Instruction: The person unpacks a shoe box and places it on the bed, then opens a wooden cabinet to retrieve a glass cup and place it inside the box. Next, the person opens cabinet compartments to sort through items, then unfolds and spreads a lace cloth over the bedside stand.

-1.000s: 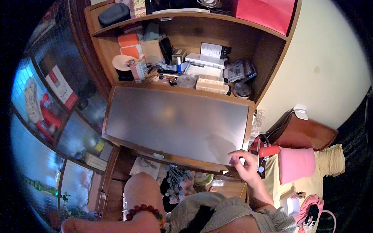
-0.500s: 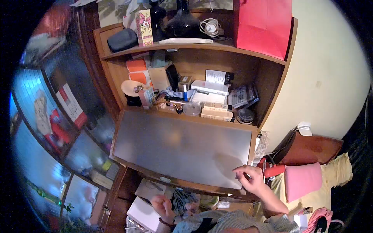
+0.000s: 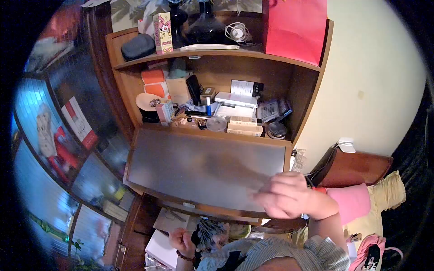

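Head view shows the blurred right hand (image 3: 285, 197), fingers curled, in front of a smooth grey rectangular wood-framed panel (image 3: 203, 165); whether it grips anything, I cannot tell. Beside the loosely curled left hand (image 3: 182, 241), its grip equally unclear, lies a white rectangular box (image 3: 161, 249).

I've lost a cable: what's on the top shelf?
The top shelf holds a dark case, a patterned box, dark vases, a coiled white cable, a long white object and a red bag. Anything behind the bag is hidden.
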{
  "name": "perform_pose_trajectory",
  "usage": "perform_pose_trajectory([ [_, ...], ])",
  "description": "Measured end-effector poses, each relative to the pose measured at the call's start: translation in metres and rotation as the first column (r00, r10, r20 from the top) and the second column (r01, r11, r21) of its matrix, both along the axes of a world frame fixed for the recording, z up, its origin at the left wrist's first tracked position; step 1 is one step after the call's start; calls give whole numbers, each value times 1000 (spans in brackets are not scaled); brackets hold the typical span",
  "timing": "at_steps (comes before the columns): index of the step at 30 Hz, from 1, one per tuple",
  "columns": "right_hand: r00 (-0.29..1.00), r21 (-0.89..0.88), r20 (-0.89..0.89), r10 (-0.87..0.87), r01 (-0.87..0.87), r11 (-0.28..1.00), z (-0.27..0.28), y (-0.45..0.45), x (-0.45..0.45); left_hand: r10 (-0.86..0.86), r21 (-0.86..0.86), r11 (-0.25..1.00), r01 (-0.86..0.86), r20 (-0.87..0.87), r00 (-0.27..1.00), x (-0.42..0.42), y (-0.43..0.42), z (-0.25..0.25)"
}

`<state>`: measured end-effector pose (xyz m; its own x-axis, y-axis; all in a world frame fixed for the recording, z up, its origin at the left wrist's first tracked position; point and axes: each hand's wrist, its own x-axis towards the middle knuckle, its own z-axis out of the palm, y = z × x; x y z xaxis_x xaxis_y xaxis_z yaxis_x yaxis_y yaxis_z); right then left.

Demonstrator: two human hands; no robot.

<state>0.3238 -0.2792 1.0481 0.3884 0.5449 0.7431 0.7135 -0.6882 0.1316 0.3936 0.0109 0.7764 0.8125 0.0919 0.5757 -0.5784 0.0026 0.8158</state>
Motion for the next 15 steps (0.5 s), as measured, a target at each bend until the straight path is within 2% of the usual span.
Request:
perform_pose_trajectory([
  [1, 998, -37, 19, 61, -60, 998, 11, 4, -8, 22, 66, 998, -23, 28, 999, -2, 0, -9],
  [3, 932, -48, 216, 290, -287, 957, 23, 19, -13, 12, 145, 989, -21, 62, 998, -5, -2, -7],
  [5, 907, -12, 78, 414, -415, 910, 32, 24, -26, -48, 167, 985, 36, 67, 997, -11, -12, 19],
  [6, 903, 41, 15, 430, -430, 902, 36, 31, -30, 0, 263, 964, -41, 155, 988, -12, -17, 34],
  [9, 887, 142, -162, 432, -413, 900, 32, 43, -28, -19, 14, 1000, 20, -26, 999, -16, -25, 24],
  [12, 817, 148, -395, 420, -394, 907, 38, 42, -25, -44, 378, 925, -49, 233, 971, -2, -12, 17],
  [14, 844, 100, -244, 478, -468, 878, 26, 43, -6, -33, 370, 929, 5, 70, 997, -5, -16, 20],
  [15, 893, -104, -158, 421, -439, 892, 33, 35, -7, -24, 365, 930, 27, -15, 1000, -8, -16, 21],
])
